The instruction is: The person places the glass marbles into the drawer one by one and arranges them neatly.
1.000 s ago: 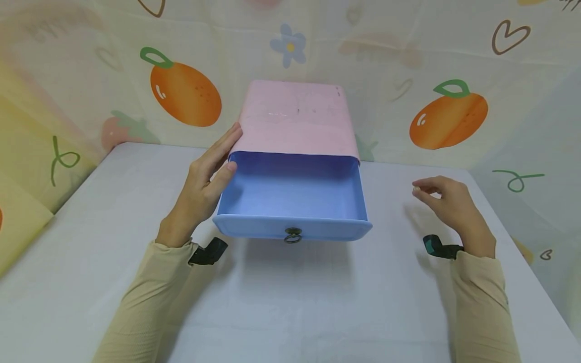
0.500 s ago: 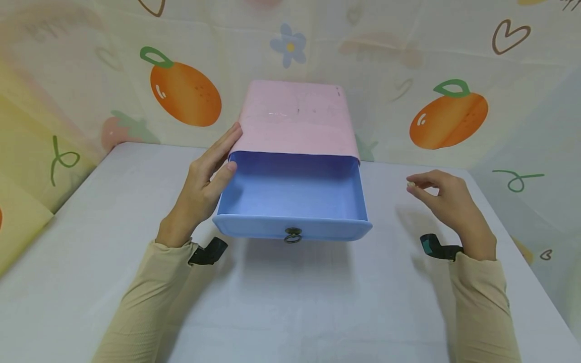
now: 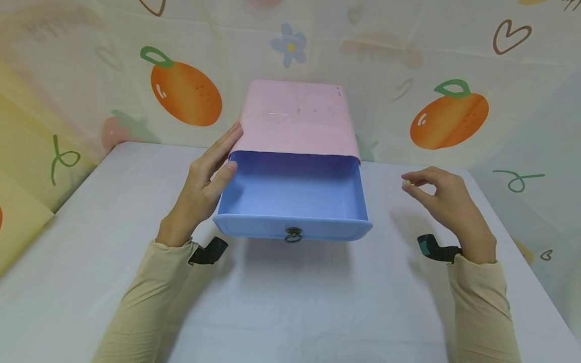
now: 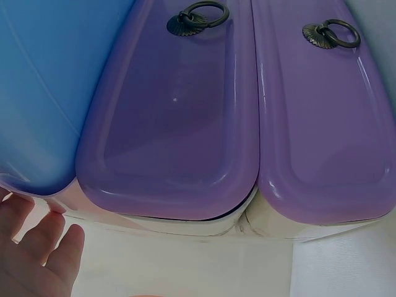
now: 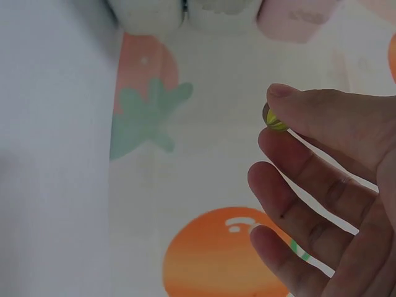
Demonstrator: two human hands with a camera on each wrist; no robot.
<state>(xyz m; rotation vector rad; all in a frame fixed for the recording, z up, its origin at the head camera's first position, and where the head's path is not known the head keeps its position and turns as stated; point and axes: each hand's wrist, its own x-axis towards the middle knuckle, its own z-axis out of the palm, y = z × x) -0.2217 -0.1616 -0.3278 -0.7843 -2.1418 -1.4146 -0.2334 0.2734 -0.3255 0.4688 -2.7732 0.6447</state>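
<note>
In the head view a drawer unit stands with its pink top casing (image 3: 297, 118) towards the back. Its blue drawer (image 3: 254, 226) is pulled out, and a small ring handle (image 3: 293, 236) hangs on the front. My left hand (image 3: 197, 189) rests along the left side of the casing, fingers extended, thumb near the drawer's edge. Off to the right, my right hand (image 3: 447, 199) is raised above the table. Thumb and index finger pinch a small round marble (image 5: 276, 121), which shows yellow and dark stripes in the right wrist view; the other fingers are loosely bent.
Two purple drawers, the upper (image 4: 173, 111) and the lower (image 4: 328, 105), sit closed under the blue one, each with a ring handle. A white cloth covers the table (image 3: 290, 312). Behind the unit hangs a printed curtain (image 3: 381, 65).
My right hand has shifted a little to the left and away from me with the marble pinched. The left hand and the drawer unit hold still.
</note>
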